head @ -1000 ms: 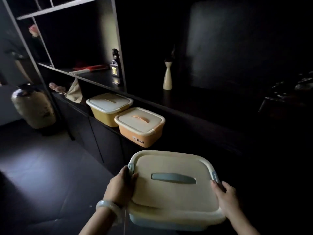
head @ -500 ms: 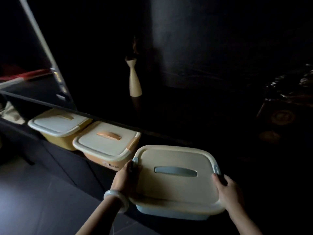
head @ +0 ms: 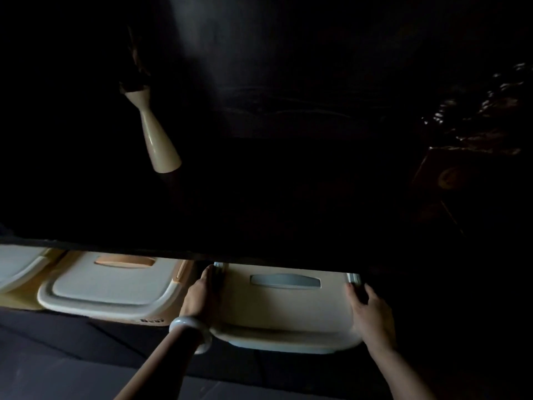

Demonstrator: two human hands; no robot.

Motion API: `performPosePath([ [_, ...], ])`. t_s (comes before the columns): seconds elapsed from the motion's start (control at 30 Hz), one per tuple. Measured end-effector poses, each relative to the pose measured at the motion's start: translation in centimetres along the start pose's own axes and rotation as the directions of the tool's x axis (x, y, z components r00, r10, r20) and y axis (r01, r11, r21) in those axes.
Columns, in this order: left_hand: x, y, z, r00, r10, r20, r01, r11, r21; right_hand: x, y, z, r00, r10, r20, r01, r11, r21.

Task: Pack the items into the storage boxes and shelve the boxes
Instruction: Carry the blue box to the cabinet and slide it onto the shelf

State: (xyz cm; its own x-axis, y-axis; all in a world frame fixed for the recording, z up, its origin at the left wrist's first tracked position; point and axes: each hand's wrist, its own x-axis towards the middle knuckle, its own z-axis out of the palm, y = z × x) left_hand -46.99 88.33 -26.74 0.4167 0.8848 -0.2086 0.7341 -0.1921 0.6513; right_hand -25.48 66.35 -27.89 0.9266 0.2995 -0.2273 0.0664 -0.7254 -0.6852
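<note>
A blue storage box (head: 284, 310) with a cream lid and a grey-blue handle sits partly under the dark shelf board (head: 259, 220), its far edge hidden. My left hand (head: 200, 294) grips its left side by the clip, a pale bangle on the wrist. My right hand (head: 370, 313) holds its right side. Just left of it stands an orange box (head: 112, 287) with a cream lid, nearly touching. Further left, a yellow box (head: 17, 264) is cut off by the frame edge.
A cream vase (head: 157, 134) stands on the dark shelf above the boxes. Dim, dark objects (head: 473, 116) sit at the right on that shelf. The dark floor (head: 72, 365) lies below the boxes.
The blue box has moved forward and down into the low shelf slot beside the orange box, both hands still on it. My view has dropped closer to the shelf.
</note>
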Motion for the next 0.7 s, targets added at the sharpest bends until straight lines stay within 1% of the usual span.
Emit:
performPosePath([
  [0.07, 0.6, -0.6, 0.0, 1.000, 0.019, 0.008, -0.020, 0.998, 0.056, -0.6, -0.1, 0.6, 0.999, 0.013, -0.034, -0.014, 1.000, -0.013],
  [0.1, 0.8, -0.8, 0.0, 1.000, 0.011, 0.010, -0.012, 1.000, 0.026, -0.7, -0.2, 0.8, 0.999, 0.019, -0.049, -0.020, 1.000, -0.020],
  [0.2, 0.8, -1.3, -0.5, 0.997, -0.031, 0.070, 0.042, 0.985, -0.166, -1.2, -0.5, 1.2, 0.996, 0.029, -0.088, -0.033, 0.999, -0.033],
  [0.27, 0.5, -1.5, -0.6, 0.996, -0.022, 0.085, 0.038, 0.980, -0.196, -1.4, -0.6, 1.2, 0.994, 0.029, -0.107, -0.033, 0.999, -0.040],
  [0.33, -0.2, -1.8, -0.7, 0.996, 0.044, 0.075, -0.034, 0.991, -0.131, -1.5, -0.8, 1.2, 0.994, 0.027, -0.107, -0.032, 0.998, -0.046],
  [0.4, -1.4, -2.2, -0.9, 0.989, 0.128, 0.073, -0.129, 0.992, -0.002, -1.6, -1.0, 1.3, 0.994, 0.016, -0.104, -0.021, 0.999, -0.044],
  [0.43, -2.1, -2.6, -1.0, 0.985, 0.154, 0.080, -0.157, 0.987, 0.036, -1.6, -1.0, 1.3, 0.994, 0.011, -0.110, -0.016, 0.999, -0.045],
  [0.5, -3.6, -3.7, -0.9, 0.979, 0.178, 0.096, -0.184, 0.982, 0.052, -1.6, -1.2, 1.4, 0.993, 0.003, -0.121, -0.010, 0.998, -0.058],
  [0.53, -4.5, -4.2, -0.7, 0.978, 0.185, 0.102, -0.189, 0.981, 0.033, -1.7, -1.3, 1.6, 0.993, 0.000, -0.121, -0.008, 0.998, -0.065],
  [0.63, -7.1, -5.1, 0.2, 0.987, 0.131, 0.096, -0.119, 0.984, -0.129, -1.6, -1.8, 2.2, 0.993, 0.001, -0.115, -0.010, 0.996, -0.085],
  [0.7, -7.8, -5.2, 1.0, 0.986, 0.134, 0.101, -0.110, 0.971, -0.213, -1.6, -2.4, 2.6, 0.994, -0.005, -0.113, -0.005, 0.996, -0.090],
])
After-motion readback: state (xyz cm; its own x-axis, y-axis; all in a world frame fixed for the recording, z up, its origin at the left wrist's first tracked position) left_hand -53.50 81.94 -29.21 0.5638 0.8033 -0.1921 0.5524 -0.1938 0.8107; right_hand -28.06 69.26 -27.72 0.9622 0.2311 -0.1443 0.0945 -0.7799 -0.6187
